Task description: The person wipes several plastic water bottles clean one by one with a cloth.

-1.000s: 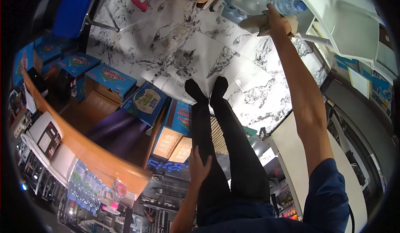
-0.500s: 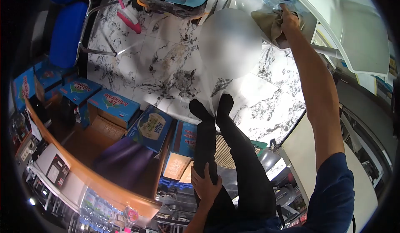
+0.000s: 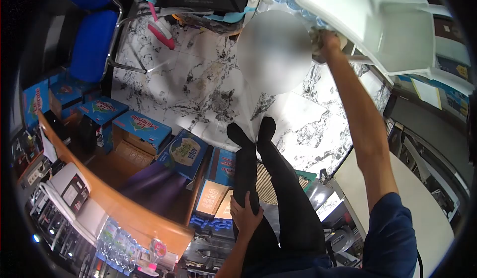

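My right hand (image 3: 330, 44) is stretched out at the upper right, its fingers closed on a crumpled greyish-brown cloth (image 3: 318, 43). Part of that cloth is covered by the hand and by a blurred round patch. Close by stand clear plastic bottles (image 3: 294, 2) and a white plastic chair (image 3: 348, 9). Down at the lower middle, my left hand (image 3: 246, 215) rests on my black-clad leg (image 3: 246, 171), its fingers spread and holding nothing.
Blue cartons (image 3: 141, 127) line an orange-brown desk (image 3: 124, 206) on the left. A blue chair (image 3: 94, 44) and a pink-and-white brush (image 3: 161, 33) are at the upper left. More bottles (image 3: 115, 245) stand at the lower left. The floor (image 3: 198, 79) is marbled.
My right hand and the cloth have shifted left and slightly down, and less of the cloth shows. The white chair appears further left and larger. My left hand stays on the leg.
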Action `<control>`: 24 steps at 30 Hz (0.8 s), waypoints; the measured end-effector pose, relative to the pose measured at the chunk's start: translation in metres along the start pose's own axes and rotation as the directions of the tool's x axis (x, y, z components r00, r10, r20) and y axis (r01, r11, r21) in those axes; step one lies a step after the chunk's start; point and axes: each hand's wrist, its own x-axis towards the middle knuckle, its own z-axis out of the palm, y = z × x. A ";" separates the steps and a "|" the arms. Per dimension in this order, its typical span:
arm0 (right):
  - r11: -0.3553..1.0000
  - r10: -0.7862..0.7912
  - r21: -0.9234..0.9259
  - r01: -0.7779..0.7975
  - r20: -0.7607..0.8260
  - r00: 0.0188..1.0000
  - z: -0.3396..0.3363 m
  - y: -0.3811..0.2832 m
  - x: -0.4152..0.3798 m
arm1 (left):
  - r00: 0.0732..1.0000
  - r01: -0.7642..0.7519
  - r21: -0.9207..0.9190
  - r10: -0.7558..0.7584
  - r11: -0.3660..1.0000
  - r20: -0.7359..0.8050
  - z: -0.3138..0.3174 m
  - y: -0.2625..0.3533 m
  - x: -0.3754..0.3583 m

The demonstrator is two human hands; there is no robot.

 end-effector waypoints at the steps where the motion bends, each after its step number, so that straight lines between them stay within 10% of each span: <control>1: 0.996 0.071 -0.059 -0.070 0.027 0.997 -0.017 0.024 0.010 | 1.000 -0.011 -0.024 0.010 1.000 -0.006 0.002 -0.002 -0.005; 6: 0.905 -0.107 -0.383 0.183 0.212 0.971 -0.031 0.005 -0.175 | 0.999 0.026 -0.063 -0.024 0.998 0.040 0.006 -0.015 -0.037; 8: 0.916 0.233 -0.392 -0.086 0.346 0.909 -0.047 -0.014 -0.251 | 0.993 0.089 -0.290 -0.064 0.953 0.095 -0.014 -0.010 -0.048; 13: 0.900 0.431 -0.252 -0.355 0.637 0.639 -0.048 -0.078 -0.447 | 0.999 0.005 -0.689 0.021 0.725 0.030 -0.087 0.015 -0.097; 17: 0.810 0.559 -0.395 -0.434 0.744 0.366 -0.046 -0.135 -0.576 | 0.935 -0.323 -0.809 0.032 0.492 -0.354 -0.169 0.038 -0.148; 24: 0.850 0.526 -0.521 -0.081 0.824 0.212 -0.028 -0.183 -0.719 | 0.691 -0.493 -0.669 -0.217 0.556 -0.690 -0.295 -0.005 -0.232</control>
